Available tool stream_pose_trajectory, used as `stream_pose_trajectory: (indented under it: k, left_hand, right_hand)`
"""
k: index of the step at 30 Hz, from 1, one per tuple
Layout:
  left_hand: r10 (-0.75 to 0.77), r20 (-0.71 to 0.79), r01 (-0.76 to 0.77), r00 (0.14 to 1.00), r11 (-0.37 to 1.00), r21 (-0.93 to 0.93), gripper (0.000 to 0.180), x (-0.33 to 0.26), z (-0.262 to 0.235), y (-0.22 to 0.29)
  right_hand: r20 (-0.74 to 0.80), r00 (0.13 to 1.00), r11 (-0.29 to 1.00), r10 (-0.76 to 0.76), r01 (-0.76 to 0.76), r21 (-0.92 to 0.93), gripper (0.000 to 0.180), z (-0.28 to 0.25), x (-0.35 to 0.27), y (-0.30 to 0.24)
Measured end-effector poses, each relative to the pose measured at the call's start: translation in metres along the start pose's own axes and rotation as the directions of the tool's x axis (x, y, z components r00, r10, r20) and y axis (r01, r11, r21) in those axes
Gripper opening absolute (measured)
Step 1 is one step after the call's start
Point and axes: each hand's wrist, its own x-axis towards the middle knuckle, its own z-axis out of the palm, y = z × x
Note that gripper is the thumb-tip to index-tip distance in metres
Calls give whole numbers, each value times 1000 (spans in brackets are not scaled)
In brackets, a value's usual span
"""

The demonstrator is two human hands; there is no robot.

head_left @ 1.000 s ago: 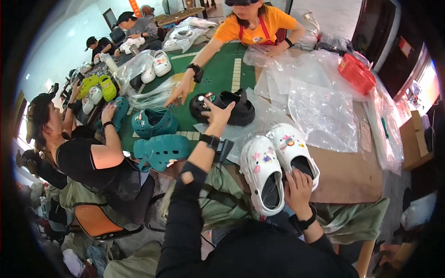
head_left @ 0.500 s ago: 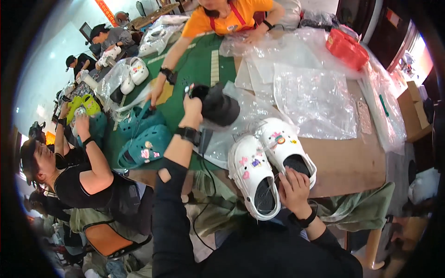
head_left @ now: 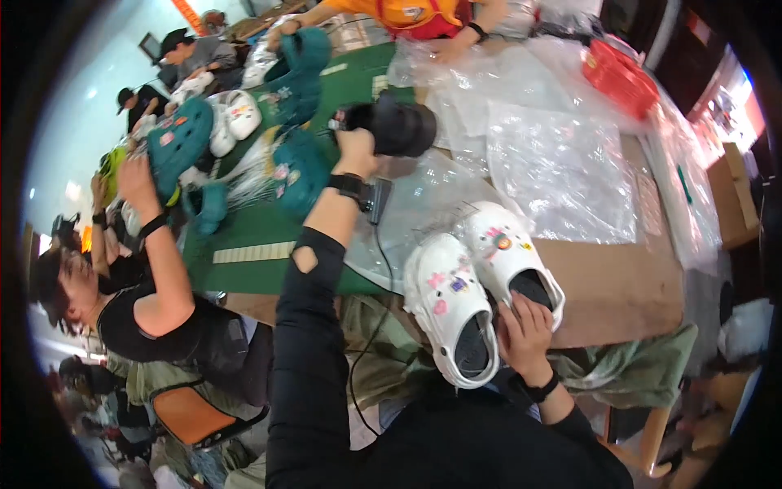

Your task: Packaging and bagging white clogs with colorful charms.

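My left hand (head_left: pixel 356 152) is closed around a black hair dryer (head_left: pixel 399 128), its wide end facing right above the table. A dark cord hangs from its handle beside my wrist. Close to my body, a pair of white clogs with colourful charms rests at the table's front edge: the left clog (head_left: pixel 441 287) and the right clog (head_left: pixel 494 244). My right hand (head_left: pixel 525 332) grips the heel opening of the right clog, fingers bent over its inner rim; the thumb is hidden. Thin clear strands lie by the toes.
Clear plastic bags (head_left: pixel 562 171) cover the table's right side, with a red clog-like item (head_left: pixel 621 81) behind. A co-worker in orange lifts teal clogs (head_left: pixel 297 77); another at left holds up a teal clog (head_left: pixel 179 143). White clogs (head_left: pixel 242 114) stand farther back.
The teal clogs on the green mat have been lifted by co-workers. My left hand with the hair dryer has moved slightly up and right. My right hand stays on the white clog.
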Motion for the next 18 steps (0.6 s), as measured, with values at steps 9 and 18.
stream_pose_trajectory:
  k: [9,18]
  left_hand:
    - [-498,262,557,827,786,-266,31,-112,92,107]
    - [-432,312,509,846,828,-234,58,-166,-7,203]
  right_hand:
    - [7,999,989,33,-32,-142,35,-3,-15,17]
    - [69,997,992,31,-22,-127,36,-2,-18,18]
